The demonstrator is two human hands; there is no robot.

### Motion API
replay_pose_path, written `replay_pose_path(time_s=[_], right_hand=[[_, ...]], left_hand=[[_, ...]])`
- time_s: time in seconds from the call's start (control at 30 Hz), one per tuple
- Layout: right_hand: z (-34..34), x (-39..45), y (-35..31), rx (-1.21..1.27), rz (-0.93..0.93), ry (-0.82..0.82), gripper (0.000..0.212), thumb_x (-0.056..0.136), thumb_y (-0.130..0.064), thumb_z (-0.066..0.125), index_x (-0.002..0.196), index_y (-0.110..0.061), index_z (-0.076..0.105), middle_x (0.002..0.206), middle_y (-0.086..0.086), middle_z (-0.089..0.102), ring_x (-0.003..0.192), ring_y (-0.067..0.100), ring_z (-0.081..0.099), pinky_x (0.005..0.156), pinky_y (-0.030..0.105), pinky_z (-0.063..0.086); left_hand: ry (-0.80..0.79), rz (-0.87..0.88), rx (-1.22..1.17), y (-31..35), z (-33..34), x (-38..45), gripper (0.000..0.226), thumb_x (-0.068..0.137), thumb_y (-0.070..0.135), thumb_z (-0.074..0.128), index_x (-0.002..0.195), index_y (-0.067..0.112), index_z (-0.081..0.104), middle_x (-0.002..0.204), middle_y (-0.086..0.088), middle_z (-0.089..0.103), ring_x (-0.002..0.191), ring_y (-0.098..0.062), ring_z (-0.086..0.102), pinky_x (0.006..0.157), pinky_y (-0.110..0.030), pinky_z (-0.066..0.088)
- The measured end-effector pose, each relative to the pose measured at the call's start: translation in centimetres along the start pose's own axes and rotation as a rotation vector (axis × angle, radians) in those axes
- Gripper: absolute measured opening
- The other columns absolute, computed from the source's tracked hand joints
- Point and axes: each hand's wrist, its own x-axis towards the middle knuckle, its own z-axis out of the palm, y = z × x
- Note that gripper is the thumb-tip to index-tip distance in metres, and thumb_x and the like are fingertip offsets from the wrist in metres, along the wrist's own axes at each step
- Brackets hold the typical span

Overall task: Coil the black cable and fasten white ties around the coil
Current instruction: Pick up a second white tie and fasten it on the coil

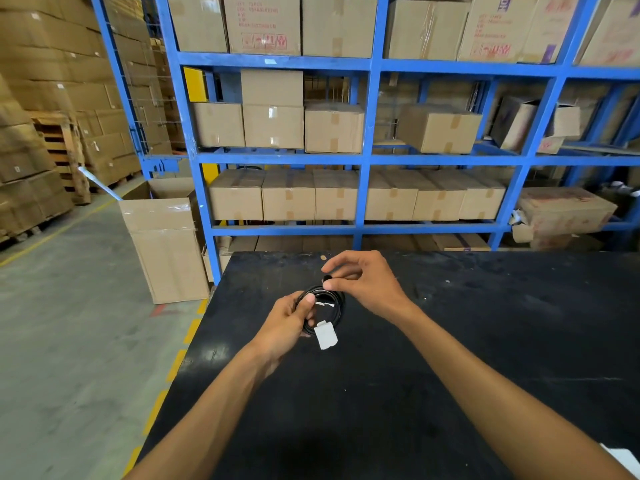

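Note:
A small coil of black cable hangs above the black table. My left hand grips the coil's left side, thumb on top. My right hand pinches the cable's end at the top of the coil between thumb and fingers. A white tag hangs from the coil's lower part, and a thin white tie crosses the loops near my left thumb.
Blue shelving full of cardboard boxes stands behind the table. A tall cardboard box stands on the floor left of the table's far corner. Something white lies at the table's near right edge.

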Motion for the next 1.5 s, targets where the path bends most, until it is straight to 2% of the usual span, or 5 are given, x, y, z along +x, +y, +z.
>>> replay_pose_path(time_s=[0.23,0.5,0.7,1.33,1.5], right_hand=[[1.4,-1.1,0.5,-0.045,-0.178,0.124,0.015,0.082,-0.01,0.078,0.089,-0.023,0.075,0.081,-0.011,0.076,0.078,-0.001,0.072,0.071,0.012,0.055],[1.1,-1.9,1.2,-0.221,-0.305,-0.054,0.036,0.071,-0.025,0.088,0.1,-0.015,0.07,0.1,-0.001,0.074,0.097,0.01,0.069,0.087,0.029,0.059],[1.4,-1.7,1.1,-0.467,-0.452,0.025,0.02,0.08,-0.016,0.081,0.099,-0.012,0.078,0.095,0.005,0.078,0.092,0.013,0.072,0.079,0.032,0.06],[3.5,-1.5,1.2,-0.103,-0.028,0.186,0.005,0.084,-0.012,0.076,0.083,-0.011,0.072,0.078,-0.001,0.077,0.071,0.006,0.072,0.068,0.032,0.061],[3.6,-1.5,1.0,0.003,0.037,0.235,0.032,0.082,-0.005,0.077,0.081,-0.025,0.052,0.074,0.0,0.074,0.072,0.005,0.072,0.066,0.021,0.059]], left_hand=[[0.038,-0.027,0.002,0.3,0.1,0.3,0.028,0.104,0.024,0.039,0.086,0.017,0.059,0.067,-0.001,0.043,0.059,-0.009,0.042,0.062,-0.025,0.042],[0.057,-0.044,0.006,0.0,-0.2,0.6,0.03,0.104,0.026,0.04,0.085,0.017,0.062,0.065,0.0,0.048,0.072,-0.019,0.049,0.073,-0.037,0.044],[0.078,-0.013,0.14,-0.2,-0.3,0.8,0.029,0.104,0.026,0.038,0.089,0.018,0.061,0.068,0.0,0.047,0.063,-0.009,0.045,0.064,-0.027,0.042],[0.149,0.077,0.298,-1.4,0.0,0.6,0.03,0.105,0.021,0.036,0.09,-0.002,0.049,0.07,-0.003,0.043,0.065,-0.014,0.039,0.058,-0.023,0.04],[0.129,0.079,0.272,-1.6,-0.1,0.5,0.027,0.104,0.021,0.037,0.084,0.007,0.047,0.07,-0.002,0.041,0.065,-0.013,0.038,0.058,-0.023,0.039]])
